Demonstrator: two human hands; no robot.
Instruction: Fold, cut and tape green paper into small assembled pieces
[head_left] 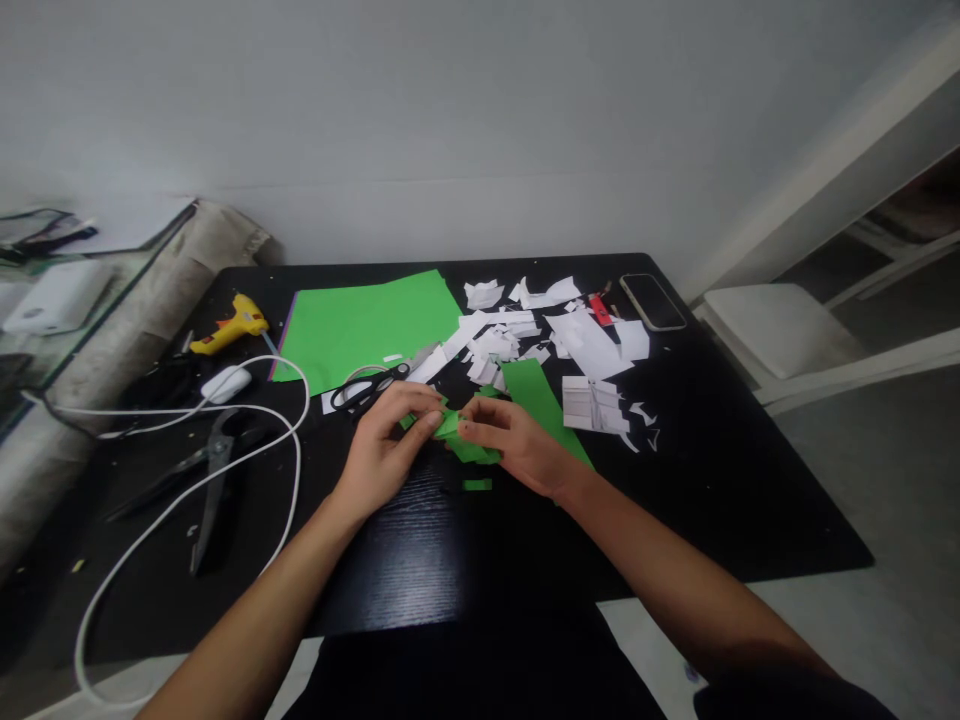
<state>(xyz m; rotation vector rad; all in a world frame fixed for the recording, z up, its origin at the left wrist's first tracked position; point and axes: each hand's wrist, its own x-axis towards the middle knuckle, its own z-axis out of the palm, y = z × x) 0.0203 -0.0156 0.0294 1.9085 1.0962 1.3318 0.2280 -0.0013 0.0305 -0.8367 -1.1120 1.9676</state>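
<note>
Both hands meet over the middle of the black table. Small cut pieces of green paper (474, 452) are between them, partly covered by the fingers. My left hand (386, 445) pinches the left side of the green paper with thumb and forefinger. From the right, my right hand (517, 440) pinches the same paper. Just beyond my left hand lie black-handled scissors (367, 390). A green paper strip (547, 410) runs out from behind my right hand, and a small green scrap (477, 485) rests on the table in front.
Behind lies a large green sheet (367, 325); white paper scraps (499, 340) spread to its right. A red lighter (600, 309) and phone (652, 302) are at the back right. Left are a yellow glue gun (238, 324), large shears (217, 460) and a looping white cable (298, 470).
</note>
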